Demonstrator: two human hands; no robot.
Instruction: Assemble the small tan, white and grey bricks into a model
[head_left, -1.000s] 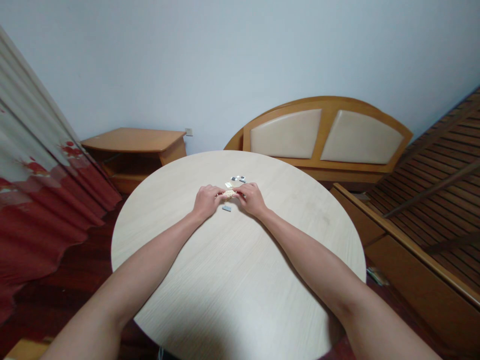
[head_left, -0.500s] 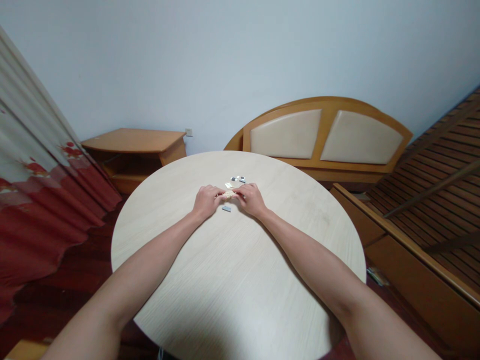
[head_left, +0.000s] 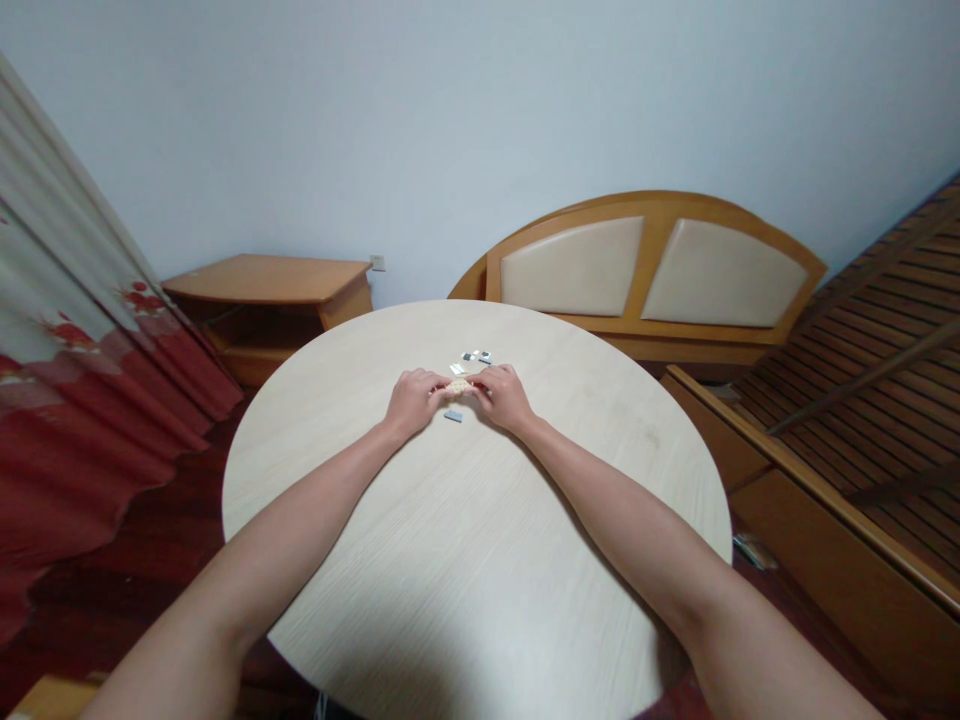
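In the head view, your left hand (head_left: 411, 402) and right hand (head_left: 504, 398) pinch a cream studded plastic plate (head_left: 458, 386) between them, fingers closed narrow on it, at the middle of the round pale wood table (head_left: 480, 520). A small grey brick (head_left: 453, 416) lies just nearer you; small dark-and-white pieces (head_left: 474, 356) sit just farther. Step in hand looks like two-handed work on that plate; next move calls for keeping both pinches steady.

- The left forearm (head_left: 285, 540) is showing bare, narrowing toward the wrist.
- The right forearm (head_left: 630, 510) is showing bare as well, also narrowing toward the wrist.
- The left hand (head_left: 412, 403) and the right hand (head_left: 504, 398) are appearing bare, small and rounded at the far end of each arm.
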